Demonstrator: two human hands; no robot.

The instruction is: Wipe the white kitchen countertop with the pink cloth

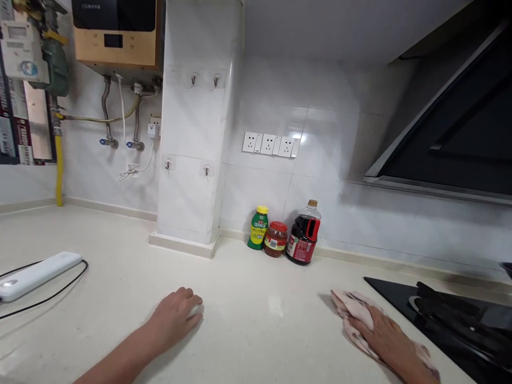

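My right hand (386, 333) presses down on a pinkish patterned cloth (352, 304) on the counter, just left of the black gas stove. The cloth is bunched under the palm and spreads out past the fingers. My left hand (176, 317) rests on the counter with its fingers curled. A bit of something whitish (194, 310) shows between thumb and fingers, too little of it to name. Beyond both hands, against the wall, stand a green squeeze bottle with a yellow cap (258, 228), a red-lidded jar (276, 240) and a large dark sauce bottle (303, 234).
The pale countertop (248, 341) runs up to the tiled wall. At right lies the gas stove (420, 314) under a slanted range hood (452, 122). A white power strip-like device (44, 272) with a black cord is at left. A tiled column (192, 202) juts out behind.
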